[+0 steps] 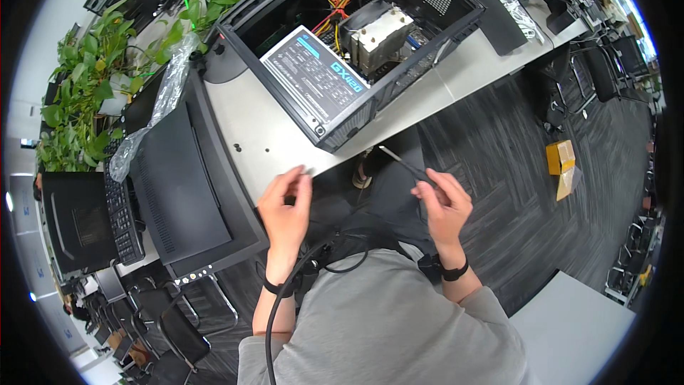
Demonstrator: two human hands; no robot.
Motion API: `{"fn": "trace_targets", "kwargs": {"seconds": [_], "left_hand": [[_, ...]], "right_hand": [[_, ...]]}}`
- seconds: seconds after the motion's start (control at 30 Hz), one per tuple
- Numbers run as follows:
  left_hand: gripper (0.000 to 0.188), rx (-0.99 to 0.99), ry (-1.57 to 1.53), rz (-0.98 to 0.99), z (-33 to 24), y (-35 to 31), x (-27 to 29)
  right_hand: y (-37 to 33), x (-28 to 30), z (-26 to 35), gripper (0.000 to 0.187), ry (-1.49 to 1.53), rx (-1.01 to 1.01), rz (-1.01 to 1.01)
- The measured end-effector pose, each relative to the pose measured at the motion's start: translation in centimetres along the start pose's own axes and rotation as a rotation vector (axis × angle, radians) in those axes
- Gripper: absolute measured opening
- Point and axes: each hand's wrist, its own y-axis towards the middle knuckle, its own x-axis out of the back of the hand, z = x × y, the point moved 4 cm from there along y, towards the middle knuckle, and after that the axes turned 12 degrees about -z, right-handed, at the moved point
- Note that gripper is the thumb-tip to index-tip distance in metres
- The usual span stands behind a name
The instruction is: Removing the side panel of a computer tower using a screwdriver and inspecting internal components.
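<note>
My right hand [446, 203] grips a screwdriver [405, 162] by its dark handle, its metal shaft pointing up and to the left, in front of the table edge. My left hand [285, 205] is pinched near that edge, with something small and greyish at its fingertips that I cannot make out. Beyond both hands an uncovered black computer case [420, 64] lies on the table. Inside it are a labelled power supply [313, 75], a metal CPU cooler [381, 36] and red and yellow cables [340, 1]. Several small dark pieces [237, 147], perhaps screws, lie left of the case.
A large black panel-like device [182, 185] occupies the table's left side, beside a keyboard [121, 207], crumpled clear plastic wrap [160, 110] and leafy plants [89, 71]. An opened yellow box [561, 160] sits on the floor at right. A white surface [573, 328] stands lower right.
</note>
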Motion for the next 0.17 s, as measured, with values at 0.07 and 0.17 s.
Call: {"fn": "trace_targets", "kwargs": {"seconds": [0.07,0.17], "left_hand": [[0.026,0.306,-0.363,0.214,0.3,-1.6,-2.5],[0.032,0.425,-0.571,0.360,-0.1,-2.0,-5.1]], "right_hand": [[-0.6,-1.4,-0.6,0.025,0.134,-0.131,0.077],[-1.3,-3.9,-1.6,0.026,0.185,-0.261,0.158]]}}
